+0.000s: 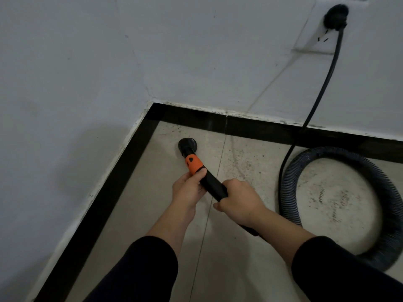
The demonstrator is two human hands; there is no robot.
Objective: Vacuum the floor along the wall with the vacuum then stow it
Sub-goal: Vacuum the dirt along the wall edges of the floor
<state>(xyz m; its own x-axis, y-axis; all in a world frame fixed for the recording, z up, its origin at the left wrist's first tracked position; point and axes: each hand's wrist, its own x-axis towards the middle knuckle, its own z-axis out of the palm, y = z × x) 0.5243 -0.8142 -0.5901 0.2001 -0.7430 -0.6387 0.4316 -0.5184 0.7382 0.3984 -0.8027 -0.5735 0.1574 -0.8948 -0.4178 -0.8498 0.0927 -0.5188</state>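
Note:
A black vacuum wand (212,186) with an orange collar (193,164) ends in a round black brush nozzle (187,145). The nozzle rests on the beige tiled floor (157,192) close to the room corner. My left hand (188,188) grips the wand just below the orange collar. My right hand (238,200) grips the wand further back, hiding that stretch of it. A ribbed black hose (380,182) loops on the floor at the right. The vacuum body is out of view.
A black skirting strip (257,127) runs along both white walls, which meet at a corner (152,103). A black power cord (314,110) hangs from a plug in a wall socket (335,18) at top right down to the floor beside the hose.

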